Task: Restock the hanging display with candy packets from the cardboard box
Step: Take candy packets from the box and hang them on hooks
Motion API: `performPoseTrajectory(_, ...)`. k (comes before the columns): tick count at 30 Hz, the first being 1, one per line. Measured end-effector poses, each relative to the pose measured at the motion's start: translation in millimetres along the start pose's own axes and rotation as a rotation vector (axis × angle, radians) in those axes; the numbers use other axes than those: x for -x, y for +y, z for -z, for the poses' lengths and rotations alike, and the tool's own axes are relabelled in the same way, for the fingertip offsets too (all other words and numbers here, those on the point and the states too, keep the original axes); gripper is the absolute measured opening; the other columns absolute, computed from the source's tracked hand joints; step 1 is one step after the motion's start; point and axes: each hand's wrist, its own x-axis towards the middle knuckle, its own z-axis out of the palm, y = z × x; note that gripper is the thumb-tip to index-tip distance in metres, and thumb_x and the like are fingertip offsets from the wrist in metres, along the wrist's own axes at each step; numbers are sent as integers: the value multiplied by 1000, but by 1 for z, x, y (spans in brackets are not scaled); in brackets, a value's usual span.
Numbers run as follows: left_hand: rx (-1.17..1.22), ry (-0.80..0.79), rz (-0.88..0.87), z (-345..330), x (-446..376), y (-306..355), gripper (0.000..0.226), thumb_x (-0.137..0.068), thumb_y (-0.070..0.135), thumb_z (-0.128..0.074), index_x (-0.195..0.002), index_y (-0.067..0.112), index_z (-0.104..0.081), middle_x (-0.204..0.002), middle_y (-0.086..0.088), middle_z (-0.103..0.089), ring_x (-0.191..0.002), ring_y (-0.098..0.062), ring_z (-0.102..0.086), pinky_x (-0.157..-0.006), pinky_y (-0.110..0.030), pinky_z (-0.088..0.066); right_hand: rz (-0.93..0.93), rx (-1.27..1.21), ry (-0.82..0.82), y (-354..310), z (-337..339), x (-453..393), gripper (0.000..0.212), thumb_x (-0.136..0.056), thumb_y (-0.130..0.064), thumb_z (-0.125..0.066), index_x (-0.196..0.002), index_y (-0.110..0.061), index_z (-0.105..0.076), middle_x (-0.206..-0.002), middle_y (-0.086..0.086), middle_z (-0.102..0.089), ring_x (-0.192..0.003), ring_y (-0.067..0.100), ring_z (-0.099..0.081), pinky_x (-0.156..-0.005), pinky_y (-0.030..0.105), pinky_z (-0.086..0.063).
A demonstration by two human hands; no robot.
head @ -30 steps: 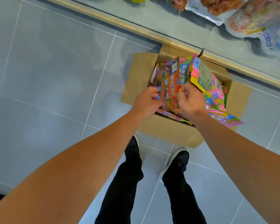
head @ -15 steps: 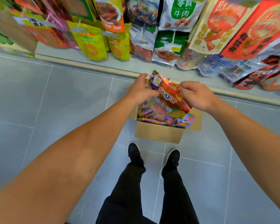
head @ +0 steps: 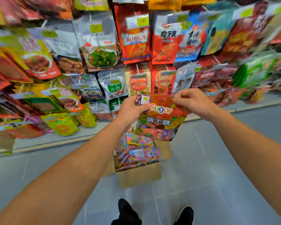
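Observation:
A red candy packet (head: 162, 120) marked "Sugar" hangs in front of me, held up by its top corners. My left hand (head: 133, 109) pinches the top left corner and my right hand (head: 191, 99) pinches the top right corner. Below it on the floor stands the open cardboard box (head: 139, 177) with several colourful candy packets (head: 136, 153) inside. Behind the held packet rises the hanging display (head: 136, 38), crowded with snack packets on hooks.
Grey floor tiles (head: 217, 176) spread around the box. A pale kerb (head: 47, 144) runs along the foot of the display. My black shoes (head: 125, 208) stand just behind the box. The display's outer parts are blurred.
I have straightened up: both hands lifted the red packet out of the box and raised it to the height of the display's lower rows. The view tilted upward.

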Motion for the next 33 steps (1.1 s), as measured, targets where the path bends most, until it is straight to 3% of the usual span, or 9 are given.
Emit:
performPoseTrajectory(2, 22, 22, -59, -36, -1, 32, 9, -83, 19, -75, -85, 27, -71, -94, -3, -75, -89, -23, -70, -80, -46, -55, 31, -109, 94, 1, 41, 16, 2, -91, -15, -68, -91, -17, -67, -75, 4, -62, -61, 14, -60, -57, 25, -47)
performPoseTrajectory(4, 71, 34, -114, -70, -2, 64, 7, -84, 16, -74, -87, 21, -72, -95, -7, -76, -91, -27, -71, -83, -48, -57, 54, -180, 146, 6, 81, 30, 15, -91, -20, -69, -104, -22, -64, -90, 2, -69, -73, 11, -69, -63, 24, -54)
performPoseTrajectory(8, 207, 62, -178, -131, -4, 119, 5, -84, 16, -73, -88, 18, -72, -89, -4, -76, -83, -21, -72, -74, -36, -56, 123, -217, 101, 21, 147, 51, 20, -91, -9, -67, -101, -26, -62, -89, -13, -70, -72, -5, -67, -60, 10, -49)
performPoseTrajectory(12, 337, 61, -187, -190, -4, 172, 8, -89, 11, -67, -93, 18, -67, -75, 5, -73, -64, -8, -67, -56, -22, -48, 177, -170, 167, 30, 204, 65, 23, -86, -8, -74, -99, -23, -64, -85, -11, -71, -68, -2, -66, -65, 18, -50)
performPoseTrajectory(16, 361, 41, -201, -230, -7, 220, 18, -90, 10, -67, -107, 9, -67, -107, -15, -72, -100, -30, -69, -91, -47, -55, 220, -205, 309, 31, 247, 62, 12, -86, -11, -73, -98, -10, -68, -89, 2, -74, -78, 6, -68, -76, 29, -54)
performPoseTrajectory(19, 352, 32, -223, -246, -21, 246, 12, -91, 13, -67, -102, 10, -68, -112, -21, -70, -108, -39, -65, -96, -56, -51, 211, -315, 335, 26, 271, 51, 12, -88, -8, -71, -97, -2, -69, -90, 1, -76, -83, 10, -72, -72, 22, -55)
performPoseTrajectory(26, 203, -94, -258, -257, -71, 248, 23, -88, 16, -70, -110, 14, -63, -91, 1, -72, -74, -17, -66, -56, -21, -47, 160, -528, 318, 25, 306, 3, 8, -92, -8, -66, -100, -9, -69, -96, 2, -77, -92, 20, -73, -75, 33, -53)
performPoseTrajectory(30, 122, -116, -273, -268, -112, 262, 13, -85, 17, -74, -95, 16, -66, -69, 14, -72, -69, -8, -68, -66, -26, -50, 168, -556, 328, 3, 334, -34, 6, -93, -6, -64, -92, -11, -66, -80, -1, -76, -77, 19, -72, -65, 33, -54)
performPoseTrajectory(33, 150, -94, -308, -274, -146, 281, 12, -84, 13, -74, -83, 17, -63, -59, 15, -69, -63, -6, -68, -60, -26, -49, 187, -492, 351, -15, 358, -65, 7, -91, -9, -66, -97, -10, -69, -95, 5, -77, -93, 25, -72, -80, 40, -56)
